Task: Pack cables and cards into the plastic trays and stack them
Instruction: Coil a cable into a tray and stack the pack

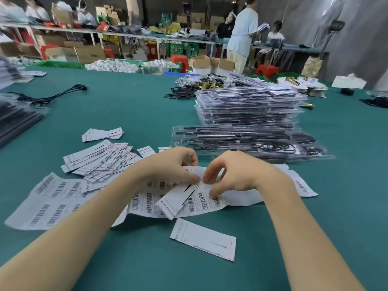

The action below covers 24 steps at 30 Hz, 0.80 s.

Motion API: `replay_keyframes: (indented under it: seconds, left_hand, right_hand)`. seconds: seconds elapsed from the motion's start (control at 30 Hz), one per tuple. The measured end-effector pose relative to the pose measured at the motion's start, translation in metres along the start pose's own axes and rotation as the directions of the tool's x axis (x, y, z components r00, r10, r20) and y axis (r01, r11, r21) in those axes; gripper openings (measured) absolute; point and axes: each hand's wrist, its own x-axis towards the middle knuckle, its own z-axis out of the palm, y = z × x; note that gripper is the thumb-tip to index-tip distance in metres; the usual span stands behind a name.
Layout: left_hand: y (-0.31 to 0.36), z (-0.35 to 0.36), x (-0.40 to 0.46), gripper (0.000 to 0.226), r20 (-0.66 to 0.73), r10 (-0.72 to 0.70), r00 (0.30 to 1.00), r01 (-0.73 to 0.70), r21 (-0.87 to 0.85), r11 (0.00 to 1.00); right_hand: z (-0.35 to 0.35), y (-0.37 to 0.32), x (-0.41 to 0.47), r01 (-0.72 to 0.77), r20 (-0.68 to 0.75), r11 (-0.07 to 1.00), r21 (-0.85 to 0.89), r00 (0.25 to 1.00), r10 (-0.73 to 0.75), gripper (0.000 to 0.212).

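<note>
A green table (130, 114) is shown filling most of the head view, with shelving, cartons and several persons seen blurred beyond its far edge. On the right half of the table a tall stack of packed trays (247, 108) is seen, each clear plastic tray holding dark contents. Just in front of that stack, a lower tray (241, 141) is laid flat, and black cables are visible coiled in its compartments. To the left, a fanned pile of cards (98, 158) is spread on the cloth, with one separate card lying just beyond it. A barcode label sheet (50, 202) is laid near the left forearm, and a second, crumpled label sheet (241, 198) is spread under both hands. A loose black cable (52, 95) is seen well apart at the far left.

Near the front edge, a single card (203, 238) is laid face up on the bare cloth. Between the hands, a held card (178, 200) is tilted over the crumpled sheet. Its upper corner is pinched by the curled thumb and forefinger of the left hand (174, 166). The right hand (233, 175) is curled, its thumb and forefinger nipped together at the same corner; whether a label or the card itself is grasped cannot be told. Its remaining fingertips are pressed on the sheet.
</note>
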Motion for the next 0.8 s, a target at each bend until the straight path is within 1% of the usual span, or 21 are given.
replay_keyframes:
  seconds: [0.1, 0.17, 0.23, 0.33, 0.37, 0.4, 0.5, 0.6, 0.73, 0.77, 0.8]
  left_hand:
    - [-0.002, 0.0, 0.001, 0.021, -0.022, -0.001, 1.0, -0.001, -0.054, 0.999]
    - [-0.005, -0.001, 0.0, 0.025, -0.043, 0.014, 0.999, -0.018, -0.084, 0.996]
    - [-0.009, -0.002, -0.002, 0.031, -0.054, 0.062, 0.997, -0.067, -0.094, 0.993]
    - [-0.008, -0.001, -0.003, 0.027, -0.067, 0.185, 0.98, -0.181, 0.055, 0.982]
    - [-0.007, -0.001, -0.002, 0.026, -0.064, 0.203, 0.977, -0.197, 0.087, 0.976]
    - [-0.007, -0.001, -0.002, 0.028, -0.056, 0.193, 0.98, -0.188, 0.085, 0.978]
    - [-0.004, -0.004, -0.003, 0.034, -0.004, 0.096, 0.995, -0.096, -0.012, 0.995]
    - [0.0, -0.007, -0.004, 0.024, 0.037, 0.081, 0.996, -0.08, -0.026, 0.996]
    - [0.012, -0.002, -0.004, 0.006, 0.019, 0.075, 0.997, -0.075, 0.007, 0.997]
    - [0.016, 0.0, -0.003, 0.006, 0.006, 0.071, 0.997, -0.071, 0.026, 0.997]
    - [0.018, 0.004, -0.001, 0.014, -0.015, 0.077, 0.997, -0.076, 0.061, 0.995]
  right_hand:
    - [0.006, -0.002, 0.0, 0.008, -0.052, 0.999, -0.05, 0.999, -0.01, 0.027]
    - [0.008, 0.0, -0.002, 0.007, -0.066, 0.998, -0.057, 0.998, -0.01, 0.026]
    - [0.009, 0.003, -0.004, 0.004, -0.078, 0.999, -0.035, 0.997, -0.006, 0.027]
    - [0.008, 0.005, -0.008, -0.015, -0.097, 1.0, -0.023, 0.995, 0.013, 0.03]
    - [0.007, 0.005, -0.009, -0.022, -0.091, 0.999, -0.031, 0.996, 0.019, 0.031]
    - [0.005, 0.005, -0.01, -0.031, -0.084, 0.999, -0.039, 0.996, 0.027, 0.03]
    - [0.006, 0.005, -0.011, -0.055, -0.072, 0.998, -0.009, 0.996, 0.055, 0.026]
    - [0.008, 0.004, -0.009, -0.073, -0.071, 0.997, 0.01, 0.995, 0.073, 0.024]
    - [0.007, 0.004, -0.008, -0.071, -0.059, 0.997, 0.01, 0.996, 0.072, 0.015]
    - [0.007, 0.003, -0.009, -0.066, -0.049, 0.998, 0.005, 0.997, 0.066, 0.013]
    - [0.008, 0.003, -0.009, -0.057, -0.048, 0.998, -0.006, 0.997, 0.057, 0.013]
